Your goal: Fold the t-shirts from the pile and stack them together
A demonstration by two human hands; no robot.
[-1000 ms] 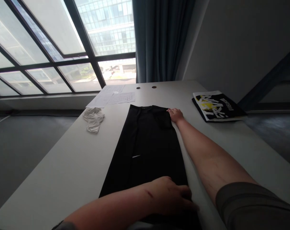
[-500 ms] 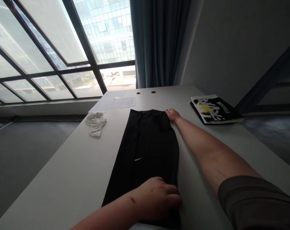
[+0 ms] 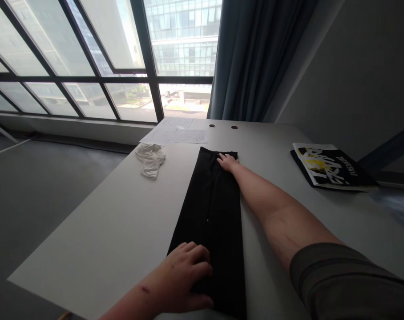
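A pair of black trousers (image 3: 218,204), folded lengthwise into a long narrow strip, lies on the white table with the waistband at the far end. My right hand (image 3: 228,162) rests flat on the cloth by the waistband, fingers stretched out. Nearer to me, my left hand (image 3: 183,275) is over the lower part of the trousers, its fingers bent and spread, thumb apart, with no cloth visibly gripped. A tiny white mark shows near the middle of the strip. The near end of the trousers is partly hidden by my left hand and the frame edge.
On the left of the white table (image 3: 108,222) lies a crumpled white cloth (image 3: 151,160), with printed papers (image 3: 185,134) behind it. A folded black-and-white printed item (image 3: 332,165) lies at right. Beyond are windows and a blue curtain (image 3: 252,58).
The trousers' right side has been folded over leftward, making the strip narrower and mostly covering the white logo. Both hands have let go of the edge, and the view has swung left.
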